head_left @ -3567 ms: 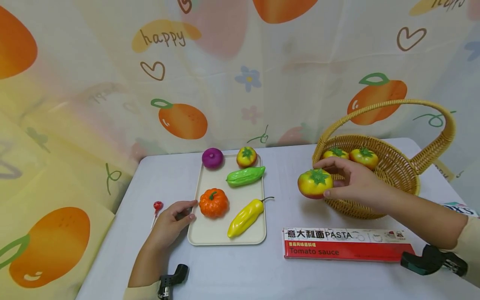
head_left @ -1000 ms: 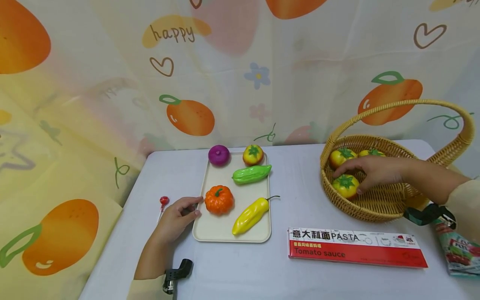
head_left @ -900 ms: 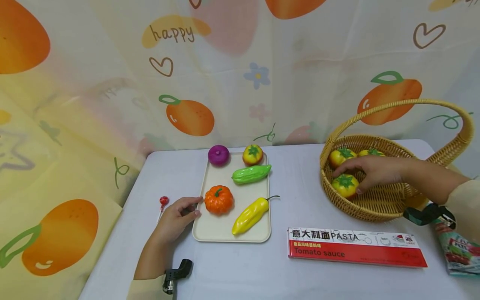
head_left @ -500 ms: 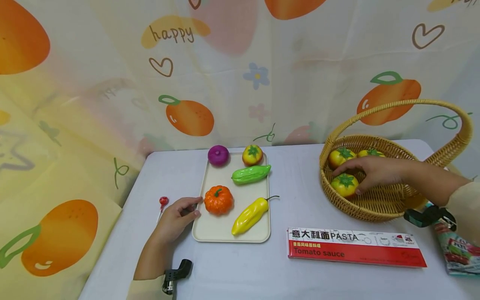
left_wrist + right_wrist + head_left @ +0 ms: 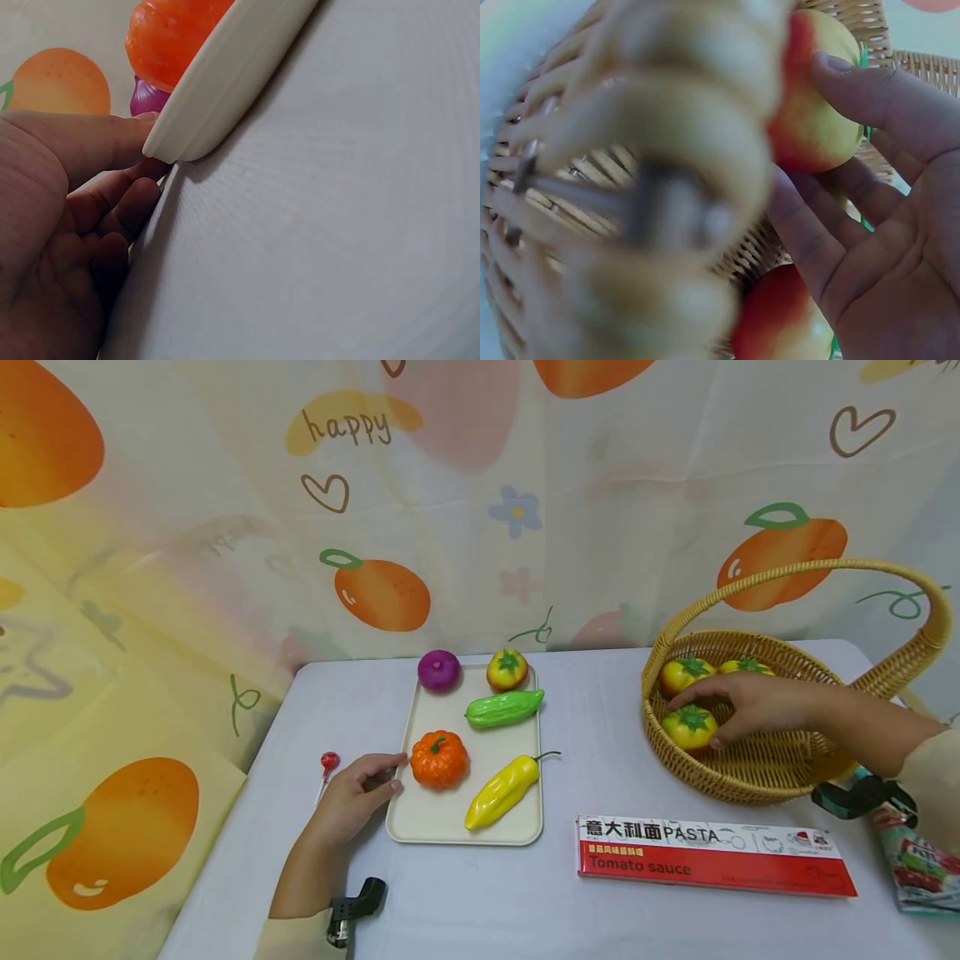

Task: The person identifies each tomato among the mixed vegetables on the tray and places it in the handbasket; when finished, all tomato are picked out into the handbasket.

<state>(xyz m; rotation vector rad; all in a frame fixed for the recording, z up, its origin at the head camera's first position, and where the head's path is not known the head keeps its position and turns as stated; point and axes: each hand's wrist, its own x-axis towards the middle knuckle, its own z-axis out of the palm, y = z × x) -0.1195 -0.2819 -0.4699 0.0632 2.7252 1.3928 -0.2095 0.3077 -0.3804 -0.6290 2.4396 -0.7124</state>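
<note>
In the head view my right hand (image 5: 757, 702) reaches into the wicker basket (image 5: 720, 781). Its thumb and fingers hold a yellow-red toy tomato (image 5: 690, 728) low on the basket's left side; the right wrist view shows the thumb on this tomato (image 5: 817, 97) and the fingers partly behind it. Two similar tomatoes (image 5: 686, 674) lie behind it in the basket. My left hand (image 5: 352, 797) pinches the left rim of the cream tray (image 5: 420, 827). In the left wrist view the thumb lies at the tray's edge (image 5: 217, 82), with curled fingers below.
On the tray are an orange pumpkin (image 5: 438, 760), yellow pepper (image 5: 501, 793), green gourd-like vegetable (image 5: 504, 708), purple onion (image 5: 438, 671) and another tomato (image 5: 507, 670). A pasta box (image 5: 712, 856), a bag (image 5: 918, 868) and a lollipop (image 5: 328, 763) lie nearby. The basket handle (image 5: 810, 565) arches overhead.
My right hand has carried the tomato from in front of the basket's left rim down into it, then stayed nearly still. The left hand has stayed at the tray. The head view has shifted slightly.
</note>
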